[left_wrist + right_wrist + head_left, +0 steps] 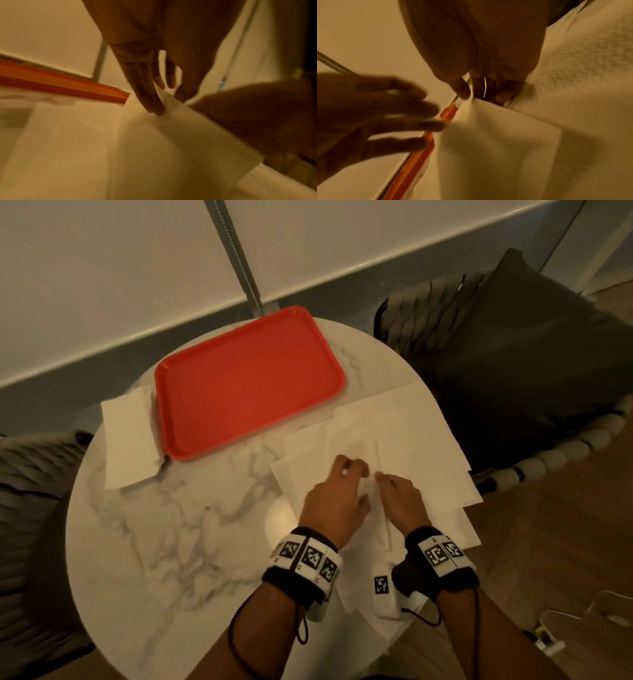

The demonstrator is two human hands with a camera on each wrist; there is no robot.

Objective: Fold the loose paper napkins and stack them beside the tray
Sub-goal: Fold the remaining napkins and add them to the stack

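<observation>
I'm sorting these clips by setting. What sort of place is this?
Probably a lounge or cafe-style seating corner: a small round marble-look table, a red serving tray on it, and woven chairs with a dark cushion alongside.

Seen along the right hand (481, 54), the thumb and fingers (462, 88) are closing together on a raised edge of a white paper napkin (488, 142), which is lifting into a soft ridge just below the grip. Beneath it, more napkins (582, 81) with a dimpled texture are lying spread out to the right. The left hand (368, 111), blurred, is reaching in from the left with its fingers spread and straight, the tips sitting at the napkin's left edge. An orange tray (419, 159) is showing as a thin rim running diagonally behind the napkin, resting on the pale tabletop (359, 180).
</observation>
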